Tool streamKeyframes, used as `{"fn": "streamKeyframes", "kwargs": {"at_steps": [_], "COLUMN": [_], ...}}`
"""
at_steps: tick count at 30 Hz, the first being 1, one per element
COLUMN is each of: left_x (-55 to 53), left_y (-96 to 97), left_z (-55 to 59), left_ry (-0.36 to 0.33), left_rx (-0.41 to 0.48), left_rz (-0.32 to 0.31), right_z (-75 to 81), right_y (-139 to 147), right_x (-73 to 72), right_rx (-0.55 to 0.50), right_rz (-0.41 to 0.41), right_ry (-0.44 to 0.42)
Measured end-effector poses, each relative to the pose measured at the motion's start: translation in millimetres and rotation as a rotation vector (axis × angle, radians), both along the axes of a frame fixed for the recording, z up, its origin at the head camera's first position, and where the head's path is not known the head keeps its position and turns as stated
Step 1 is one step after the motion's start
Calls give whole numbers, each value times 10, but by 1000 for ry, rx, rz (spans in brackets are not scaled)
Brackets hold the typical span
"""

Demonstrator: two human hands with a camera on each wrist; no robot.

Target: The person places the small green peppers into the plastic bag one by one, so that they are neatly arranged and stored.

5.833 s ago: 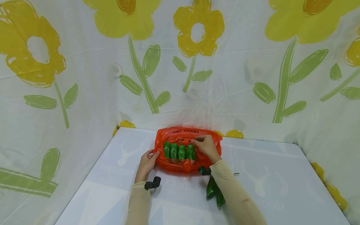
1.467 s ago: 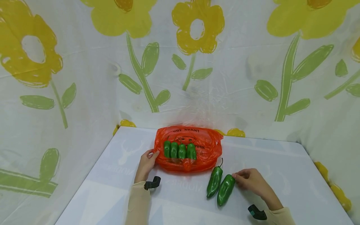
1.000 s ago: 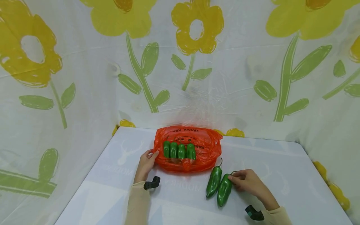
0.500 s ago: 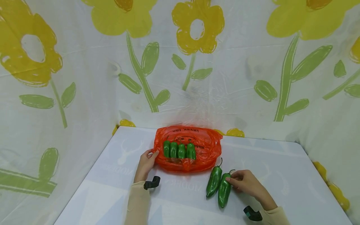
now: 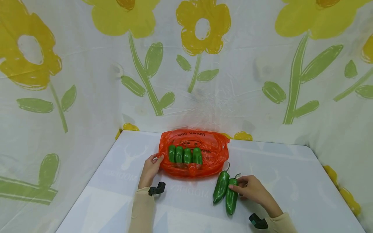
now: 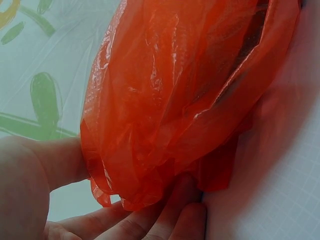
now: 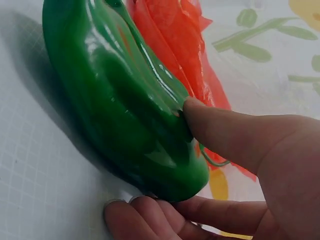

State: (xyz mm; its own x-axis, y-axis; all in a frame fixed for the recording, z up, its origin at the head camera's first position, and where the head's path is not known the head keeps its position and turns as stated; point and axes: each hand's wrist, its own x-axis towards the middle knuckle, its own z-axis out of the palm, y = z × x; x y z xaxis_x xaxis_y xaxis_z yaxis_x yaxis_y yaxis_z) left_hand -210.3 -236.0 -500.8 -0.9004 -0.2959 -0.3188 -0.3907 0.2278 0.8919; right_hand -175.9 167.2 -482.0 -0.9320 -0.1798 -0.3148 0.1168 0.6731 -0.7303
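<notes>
An orange-red plastic bag (image 5: 214, 158) lies with its mouth spread, several green peppers (image 5: 187, 156) side by side in it. My left hand (image 5: 150, 169) pinches the bag's left edge; in the left wrist view the thumb is on one side of the film, the fingers (image 6: 131, 227) underneath. My right hand (image 5: 254, 191) holds a long green pepper (image 5: 231, 202) near its stem end, thumb (image 7: 220, 125) on top and fingers at the side and below. This pepper rests on the table, close beside a second loose green pepper (image 5: 220, 187) whose curved stem points toward the bag.
The white table (image 5: 110, 200) has pale deer and lettering prints. White curtains with yellow flowers (image 5: 204, 27) stand behind it and at both sides. Each wrist wears a black camera mount (image 5: 157, 188).
My right hand has gone from over the bag to the right-hand loose pepper, then shifted left with its thumb onto it. That pepper has turned and moved closer to its neighbour. My left hand stays.
</notes>
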Motion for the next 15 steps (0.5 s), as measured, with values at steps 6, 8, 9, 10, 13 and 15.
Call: {"fn": "streamKeyframes", "kwargs": {"at_steps": [6, 8, 9, 10, 13, 15], "left_x": [5, 9, 12, 17, 24, 27], "left_y": [5, 8, 7, 6, 1, 1], "left_z": [10, 15, 16, 18, 15, 17], "left_ry": [15, 12, 12, 13, 13, 15], "left_rx": [15, 21, 28, 33, 37, 35], "left_rz": [0, 2, 3, 3, 2, 1], "right_z": [22, 27, 27, 28, 28, 32], "right_y": [8, 18, 23, 28, 39, 44], "right_x": [3, 0, -3, -5, -11, -11], "right_rx": [-43, -60, -67, -74, -92, -102], "right_rz": [7, 6, 6, 6, 6, 8], "right_ry": [-15, -25, -29, -33, -40, -43]}}
